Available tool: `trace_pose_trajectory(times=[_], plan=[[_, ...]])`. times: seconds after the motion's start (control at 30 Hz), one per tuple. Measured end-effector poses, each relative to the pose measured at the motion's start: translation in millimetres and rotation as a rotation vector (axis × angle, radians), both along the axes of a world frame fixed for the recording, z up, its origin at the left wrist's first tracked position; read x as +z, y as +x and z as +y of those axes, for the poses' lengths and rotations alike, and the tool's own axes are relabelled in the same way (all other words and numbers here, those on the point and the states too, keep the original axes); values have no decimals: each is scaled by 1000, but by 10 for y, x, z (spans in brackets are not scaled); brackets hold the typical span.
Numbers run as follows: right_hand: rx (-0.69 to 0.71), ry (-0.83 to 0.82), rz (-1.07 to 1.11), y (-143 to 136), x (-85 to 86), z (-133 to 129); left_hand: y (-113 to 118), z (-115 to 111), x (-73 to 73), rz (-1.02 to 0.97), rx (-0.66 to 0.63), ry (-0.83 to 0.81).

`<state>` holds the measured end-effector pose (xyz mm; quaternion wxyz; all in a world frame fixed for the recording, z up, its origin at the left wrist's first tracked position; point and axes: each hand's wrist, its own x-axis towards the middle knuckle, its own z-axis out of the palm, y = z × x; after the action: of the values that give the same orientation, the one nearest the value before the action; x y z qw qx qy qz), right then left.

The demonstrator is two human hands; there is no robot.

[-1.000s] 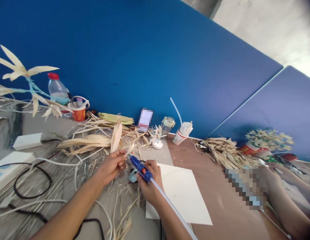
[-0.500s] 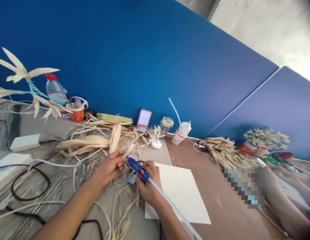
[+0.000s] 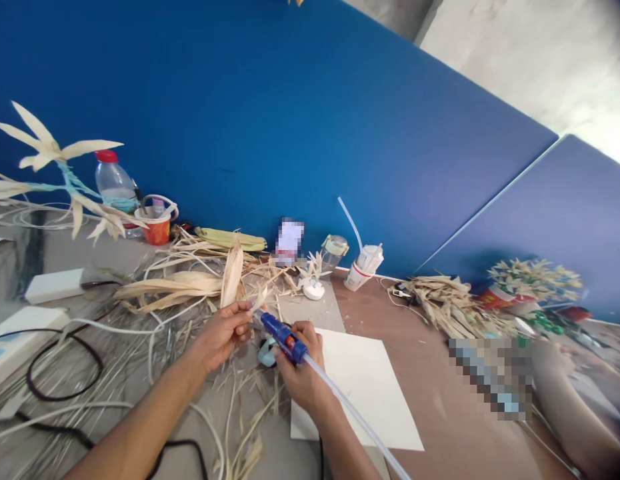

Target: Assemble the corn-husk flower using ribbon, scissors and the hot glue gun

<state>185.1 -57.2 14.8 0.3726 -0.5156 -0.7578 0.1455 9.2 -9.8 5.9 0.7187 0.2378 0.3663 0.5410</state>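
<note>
In my right hand is a blue hot glue gun, its nozzle turned up and left. A long translucent glue stick trails from its back end toward me. My left hand pinches a small pale corn husk piece between thumb and fingers, close beside the nozzle. Whether the nozzle touches the husk I cannot tell. Just behind my left hand stands a larger dry husk, with more husk strips spread to its left. A small white husk flower on a round base is farther back.
A white sheet lies under my right forearm. Cables and thin wires cover the left side. At the back are a red-capped bottle, an orange cup and a white paper cup. Another person's arm is at right.
The glue gun and my right hand have shifted slightly right and down, drawing the nozzle back a little from my left fingertips. My left hand keeps its pinch on the husk.
</note>
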Motion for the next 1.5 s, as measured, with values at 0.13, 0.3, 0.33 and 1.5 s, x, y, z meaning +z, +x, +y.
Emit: trace_pose_trajectory(times=[0.13,0.3,0.33,1.5], plan=[[-3,-19,0,2,1,-11,6,-13,13,2,-2,-1],[2,-7,-2,9,10,-19,18,-17,39,-4,-1,-3],[-5,-1,2,11,10,-17,20,-17,44,-9,-1,-6],[-32,44,-15,-41,2,1,99,-8,-11,309,117,124]])
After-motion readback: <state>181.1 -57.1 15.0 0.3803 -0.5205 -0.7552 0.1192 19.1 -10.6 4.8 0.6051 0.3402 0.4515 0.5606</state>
